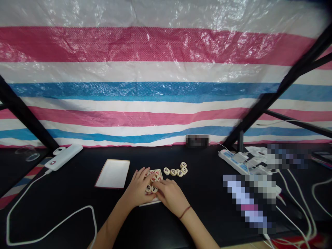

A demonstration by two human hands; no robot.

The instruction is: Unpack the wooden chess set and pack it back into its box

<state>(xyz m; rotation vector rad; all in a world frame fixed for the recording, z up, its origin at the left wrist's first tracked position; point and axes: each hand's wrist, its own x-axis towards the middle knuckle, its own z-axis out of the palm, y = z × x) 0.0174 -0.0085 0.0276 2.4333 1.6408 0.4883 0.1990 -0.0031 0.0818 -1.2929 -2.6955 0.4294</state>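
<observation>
A shallow white box (151,203) stands on the table in front of me, with round xiangqi pieces (154,179) in it, marked in red and black. Along the box's left side lies my left hand (138,189), open, its fingers stretched over the edge and against the pieces. My right hand (169,194) reaches in from the right with bent fingers, closed at a black-marked xiangqi piece (154,189) near the box's front. Both hands cover part of the box. Several loose xiangqi pieces (173,172) lie just beyond the right hand.
To the left lies a box lid (112,174), white inside. A white power bank (64,157) with a cable (52,231) is farther left. Power strips (233,162) and tangled cables occupy the right. A striped tarp (145,117) hangs behind the black table (77,186).
</observation>
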